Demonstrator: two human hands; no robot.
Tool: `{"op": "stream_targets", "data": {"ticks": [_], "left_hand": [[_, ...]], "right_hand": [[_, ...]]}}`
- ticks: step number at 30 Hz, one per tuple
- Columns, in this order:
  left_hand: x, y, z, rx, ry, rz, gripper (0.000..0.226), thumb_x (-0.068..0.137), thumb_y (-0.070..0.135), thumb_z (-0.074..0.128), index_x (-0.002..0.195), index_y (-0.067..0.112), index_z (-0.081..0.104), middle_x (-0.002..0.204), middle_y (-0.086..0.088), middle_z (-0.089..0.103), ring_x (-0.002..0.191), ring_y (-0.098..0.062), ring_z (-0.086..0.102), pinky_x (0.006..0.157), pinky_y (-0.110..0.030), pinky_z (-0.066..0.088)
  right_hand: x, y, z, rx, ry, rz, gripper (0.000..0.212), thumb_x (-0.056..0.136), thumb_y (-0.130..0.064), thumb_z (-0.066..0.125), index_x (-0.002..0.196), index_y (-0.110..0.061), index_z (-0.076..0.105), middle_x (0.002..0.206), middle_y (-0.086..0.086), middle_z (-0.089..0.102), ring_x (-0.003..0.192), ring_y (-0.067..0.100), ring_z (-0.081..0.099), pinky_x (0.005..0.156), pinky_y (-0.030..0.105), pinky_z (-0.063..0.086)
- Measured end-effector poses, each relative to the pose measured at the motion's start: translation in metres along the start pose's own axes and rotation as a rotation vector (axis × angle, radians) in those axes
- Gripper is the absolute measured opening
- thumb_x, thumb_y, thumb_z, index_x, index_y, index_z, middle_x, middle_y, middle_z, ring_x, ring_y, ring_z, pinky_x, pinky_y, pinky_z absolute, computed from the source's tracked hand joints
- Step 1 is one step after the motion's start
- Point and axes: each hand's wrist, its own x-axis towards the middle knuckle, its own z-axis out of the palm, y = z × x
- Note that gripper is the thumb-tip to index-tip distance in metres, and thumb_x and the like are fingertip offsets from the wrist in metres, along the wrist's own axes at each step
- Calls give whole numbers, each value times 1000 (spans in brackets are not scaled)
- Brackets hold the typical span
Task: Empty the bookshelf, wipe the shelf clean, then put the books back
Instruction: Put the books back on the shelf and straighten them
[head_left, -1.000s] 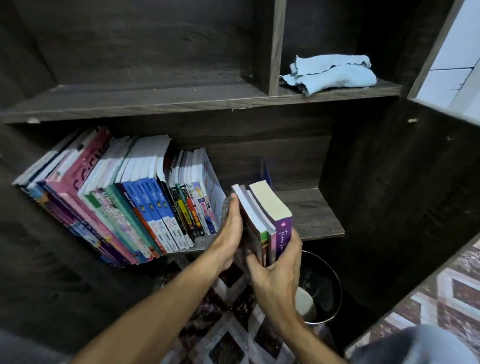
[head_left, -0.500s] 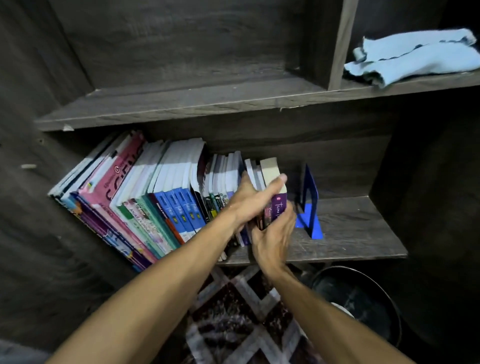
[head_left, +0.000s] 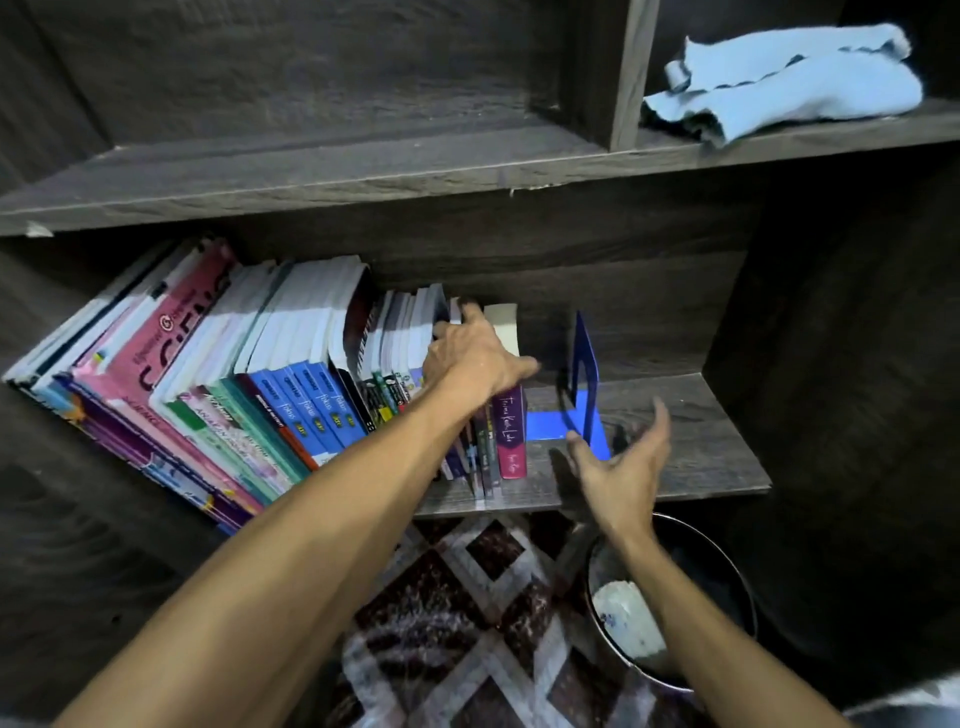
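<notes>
Since half a second ago the right hand (head_left: 618, 467) has come off the last books and hangs low, right of centre, fingers spread and holding nothing. Left hand (head_left: 478, 358) rests over the tops of those books, thumb out to the right, steadying the purple book (head_left: 511, 436) that ends the row on the shelf (head_left: 675, 415). Just right of it stands the blue bookend (head_left: 584, 374), plate upright, its foot running left up to that book. The right hand is nearer, so pushing the bookend leftward looks like its job.
</notes>
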Motion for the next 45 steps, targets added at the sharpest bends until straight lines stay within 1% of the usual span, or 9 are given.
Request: {"op": "stream_targets", "data": {"ticks": [3,6,10,18,24,31,35,39,45], "left_hand": [[-2,-2,1,-7,85,19,87,76,57,74,142,15,37,134,-18,51,117,-38,55,81,-38,46],[-7,-4,6,-5,175,77,83,80,57,70,143,13,37,128,-20,53,107,-41,60,69,-35,40],[-5,-2,-7,6,234,104,78,83,55,68,140,10,39,124,-20,55,107,-41,59,71,-36,41],[-6,-4,2,19,195,93,66,85,51,66,130,7,45,124,-21,53,107,-43,60,77,-38,47],[5,-3,4,25,210,93,64,89,50,62,130,5,46,123,-21,53,108,-42,60,72,-36,40],[12,3,3,236,213,120,70,86,52,63,132,1,48,133,-22,42,115,-38,52,82,-39,46],[7,-3,-5,587,286,149,82,80,76,47,128,10,59,136,-19,45,124,-36,36,99,-45,31],[11,-14,-11,491,75,-42,108,79,85,36,148,2,33,152,-27,31,140,-46,25,114,-63,15],[-4,8,12,430,117,25,107,85,74,43,151,-6,17,150,-30,30,138,-47,28,116,-59,16]], "right_hand": [[25,-3,6,-154,-256,57,78,96,-23,64,158,-38,18,143,16,50,132,35,49,108,44,40],[22,-5,16,-241,-291,-25,52,103,-10,47,152,-26,40,115,18,71,106,39,65,92,32,45],[5,-5,33,-273,-326,-83,53,102,-9,44,150,-29,41,100,18,74,90,39,68,82,38,52],[-1,-15,53,-245,-194,28,49,99,-8,41,139,-34,48,85,14,69,82,36,65,73,40,51],[-17,-13,61,-346,-129,22,50,101,-16,41,147,-37,39,103,21,68,100,42,62,86,45,46],[-14,-16,56,-418,-224,-21,56,103,-17,41,155,-36,30,115,24,67,106,44,60,90,44,43],[-18,-11,58,-356,-189,-73,51,103,-20,41,151,-36,36,116,15,70,99,41,64,87,45,49],[-20,-8,59,-313,-237,-9,51,106,-29,35,153,-44,23,105,17,71,92,41,65,84,46,51],[-15,-9,57,-230,-314,56,51,106,-27,34,152,-45,23,97,15,71,84,37,67,86,48,56]]}}
